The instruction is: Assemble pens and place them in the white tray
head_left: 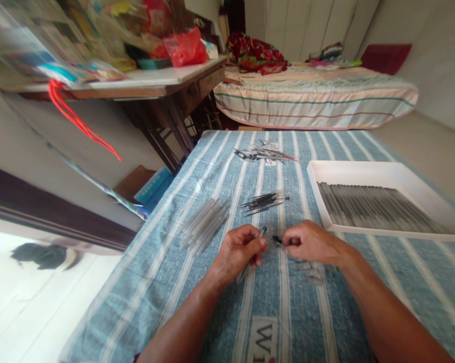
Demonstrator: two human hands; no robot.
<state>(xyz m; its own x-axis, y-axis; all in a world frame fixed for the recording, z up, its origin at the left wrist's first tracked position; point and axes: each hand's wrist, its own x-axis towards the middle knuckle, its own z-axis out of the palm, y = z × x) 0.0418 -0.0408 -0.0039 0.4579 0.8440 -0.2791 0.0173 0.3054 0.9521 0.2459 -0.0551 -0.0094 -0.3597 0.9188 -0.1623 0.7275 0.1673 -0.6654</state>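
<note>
In the head view my left hand (pixel 240 249) is closed around a clear grey pen barrel (pixel 264 231), whose upper end sticks out past the fingers. Just to the right, my right hand (pixel 308 243) pinches a small black pen part (pixel 276 239); a short gap separates it from the barrel. Below the right hand lies a small pile of clear pen caps (pixel 310 273), partly hidden and blurred. To the left of my hands is a heap of translucent pen barrels (pixel 205 225). Thin dark ink refills (pixel 263 202) lie beyond the hands.
A white box (pixel 348 170) holds a row of grey pens (pixel 375 206) at the right. Dark slender pieces (pixel 265 153) are heaped toward the far edge of the striped cloth (pixel 167 297). A cluttered desk (pixel 148 88) stands at left, a bed (pixel 314 98) behind.
</note>
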